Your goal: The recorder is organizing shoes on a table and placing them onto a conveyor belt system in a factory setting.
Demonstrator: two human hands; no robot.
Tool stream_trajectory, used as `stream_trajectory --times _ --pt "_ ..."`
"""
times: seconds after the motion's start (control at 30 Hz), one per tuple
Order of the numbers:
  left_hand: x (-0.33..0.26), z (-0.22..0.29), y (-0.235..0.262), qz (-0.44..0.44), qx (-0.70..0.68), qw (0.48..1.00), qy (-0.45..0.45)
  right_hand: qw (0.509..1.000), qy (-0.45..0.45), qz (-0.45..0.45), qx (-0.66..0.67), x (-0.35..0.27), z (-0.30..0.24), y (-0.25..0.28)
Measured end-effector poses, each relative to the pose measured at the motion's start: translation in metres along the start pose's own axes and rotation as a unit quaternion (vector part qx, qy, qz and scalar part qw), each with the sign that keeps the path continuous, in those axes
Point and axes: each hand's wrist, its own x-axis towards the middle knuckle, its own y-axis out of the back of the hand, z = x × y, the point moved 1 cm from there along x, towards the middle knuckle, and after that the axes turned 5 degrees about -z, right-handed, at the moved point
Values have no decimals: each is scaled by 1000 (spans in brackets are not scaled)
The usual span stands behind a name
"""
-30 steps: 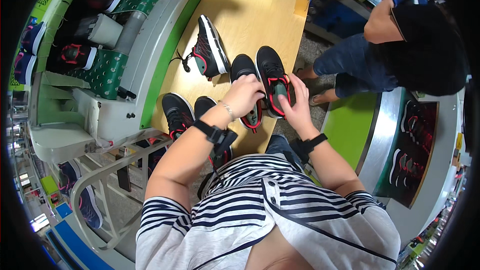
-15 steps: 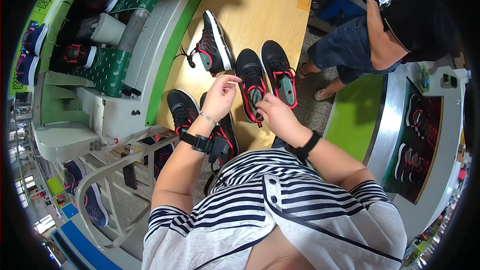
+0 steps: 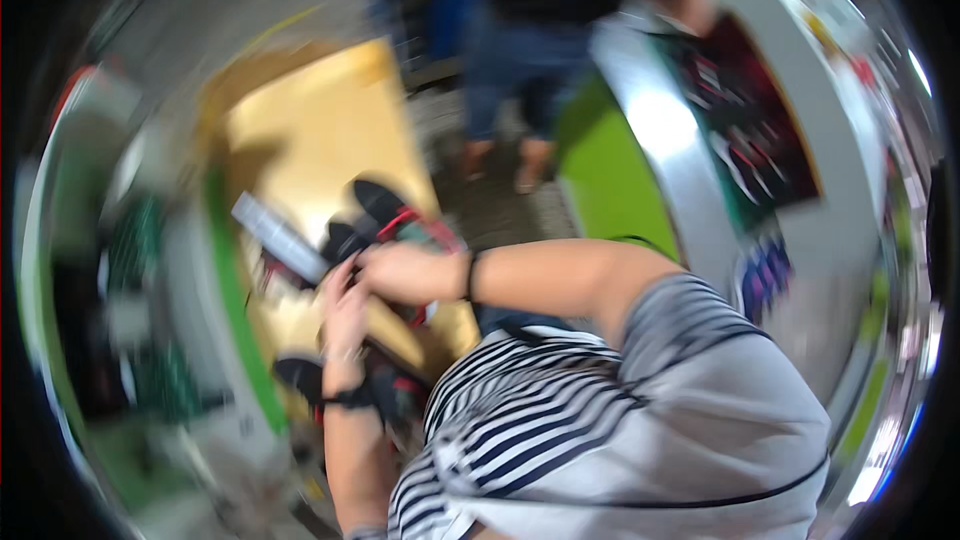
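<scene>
Both hands meet over the middle black sneaker (image 3: 343, 240) on the wooden tabletop (image 3: 320, 120). My left hand (image 3: 345, 315) has its fingers bent upward at the shoe. From the right my right hand (image 3: 405, 275) reaches across, its fingertips next to the left ones. Motion blur hides whether either hand grips anything. One black sneaker with red trim (image 3: 385, 202) stands just beyond the right hand. Another sneaker lies on its side, its white sole (image 3: 280, 237) turned up. More dark sneakers (image 3: 300, 372) are near my left wrist, partly covered by my arm.
A green-edged machine (image 3: 225, 290) runs along the left of the table. At the right is a conveyor with a green side panel (image 3: 620, 175) and a metal edge; sneakers lie in its dark opening (image 3: 740, 120). A person in dark shorts (image 3: 525, 60) stands beyond the table.
My view has swung right, so the table now appears farther left and everything is smeared. My hands, apart over the middle sneaker before, have come together.
</scene>
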Motion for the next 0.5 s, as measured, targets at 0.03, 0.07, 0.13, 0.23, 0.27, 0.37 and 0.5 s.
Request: stream_trajectory --times 0.03,0.07,0.13,0.23,0.27,0.37,0.5 --pt "6 25 -12 22 -24 997 65 997 -8 49 60 0 14 -4" --pt "6 -2 24 54 35 996 58 996 -54 -18 69 17 -3 5" --pt "10 46 -11 63 107 987 104 988 -121 61 72 25 15 -16" --pt "22 48 -11 67 70 985 140 965 -169 128 155 30 24 -37" --pt "26 42 -6 61 55 988 129 957 -142 173 183 26 28 -44" --pt "21 15 32 -16 98 993 67 932 -115 211 273 -8 12 -43" --pt "27 4 14 35 152 986 -58 902 -172 160 364 -65 7 -56"
